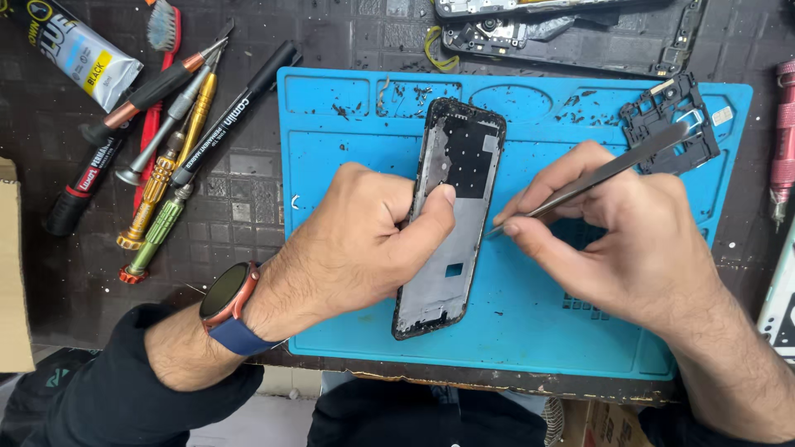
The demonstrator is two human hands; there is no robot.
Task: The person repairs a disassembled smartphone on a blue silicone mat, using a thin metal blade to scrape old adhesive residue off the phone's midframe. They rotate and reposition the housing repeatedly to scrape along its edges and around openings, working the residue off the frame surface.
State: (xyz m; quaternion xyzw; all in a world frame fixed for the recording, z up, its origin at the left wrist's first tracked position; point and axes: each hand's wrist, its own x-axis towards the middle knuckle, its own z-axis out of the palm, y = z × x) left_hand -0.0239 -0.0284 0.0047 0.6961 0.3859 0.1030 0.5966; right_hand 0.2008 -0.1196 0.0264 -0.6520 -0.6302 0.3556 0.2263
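Now my left hand [364, 240] is clamped around the phone frame [451, 219], thumb pressed flat on its bare inner plate, so the shell stays pinned to the blue repair mat [530, 331] and cannot slide under the tool. It lies at the mat's centre, its top tipped toward one o'clock. My right hand [613, 240], at three o'clock of the frame, pinches the metal tweezers [596, 178] between thumb and fingertips, low near the tips for control, and those tips meet the frame's right edge. Along the mat's twelve o'clock side run shallow moulded trays (mostly holding black crumbs and scraps). A small black bracket [669, 124] rests on the mat at two o'clock. Off the mat at ten o'clock lie screwdrivers [166, 174], a marker [224, 124] and a glue tube [74, 50].
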